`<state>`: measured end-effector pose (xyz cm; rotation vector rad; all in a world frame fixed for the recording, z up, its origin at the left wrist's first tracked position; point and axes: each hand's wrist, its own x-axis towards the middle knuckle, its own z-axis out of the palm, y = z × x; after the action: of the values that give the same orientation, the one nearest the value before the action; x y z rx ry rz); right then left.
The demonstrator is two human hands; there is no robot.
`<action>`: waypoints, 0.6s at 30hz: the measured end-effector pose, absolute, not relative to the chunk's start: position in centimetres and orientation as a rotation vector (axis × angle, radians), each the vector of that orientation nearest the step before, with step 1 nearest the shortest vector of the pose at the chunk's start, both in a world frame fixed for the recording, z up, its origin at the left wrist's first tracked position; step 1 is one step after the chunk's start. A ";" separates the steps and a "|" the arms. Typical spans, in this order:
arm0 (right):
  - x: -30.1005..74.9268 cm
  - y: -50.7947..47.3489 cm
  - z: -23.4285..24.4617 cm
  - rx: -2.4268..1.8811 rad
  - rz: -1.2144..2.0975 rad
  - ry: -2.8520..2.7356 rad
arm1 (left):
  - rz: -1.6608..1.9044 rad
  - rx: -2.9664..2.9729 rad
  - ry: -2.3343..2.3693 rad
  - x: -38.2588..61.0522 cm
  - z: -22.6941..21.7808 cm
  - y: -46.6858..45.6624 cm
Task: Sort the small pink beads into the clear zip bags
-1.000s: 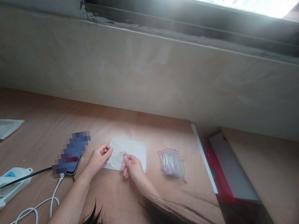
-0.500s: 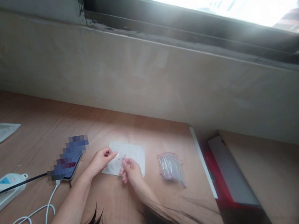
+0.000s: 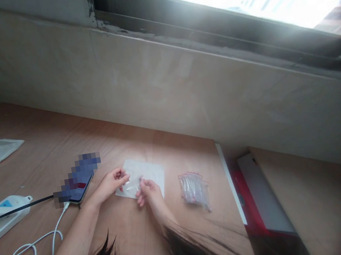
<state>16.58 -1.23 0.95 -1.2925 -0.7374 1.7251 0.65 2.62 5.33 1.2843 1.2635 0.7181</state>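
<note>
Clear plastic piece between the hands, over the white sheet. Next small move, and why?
I'd probably lift the clear plastic piece slightly off the white sheet. The left hand and right hand both seem to have hold of it, and it barely shows against the white, so raising it should make it easier to check.

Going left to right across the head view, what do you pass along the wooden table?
White plastic power strip → black smartphone with a pixelated screen → left hand → right hand → clear plastic zip bag with pink-marked contents → flat grey-white panel on red backing
</note>
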 end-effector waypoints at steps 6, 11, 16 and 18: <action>17.5 -1.9 2.5 -1.368 1.540 -0.820 | 0.488 1.344 1.177 -1.8 7.3 1.2; 17.8 -1.5 5.1 -1.378 1.283 -1.107 | 0.561 1.361 1.206 0.0 7.7 1.7; 18.1 -1.4 6.4 -1.425 1.380 -0.971 | 0.594 1.400 1.170 2.1 7.8 1.9; 18.2 -1.5 6.2 -1.445 1.471 -0.908 | 0.650 1.378 1.174 2.1 7.8 1.8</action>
<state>18.25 -1.53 6.22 -1.4452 -0.9077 1.4714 2.12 1.76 7.81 1.3783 1.1742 0.6498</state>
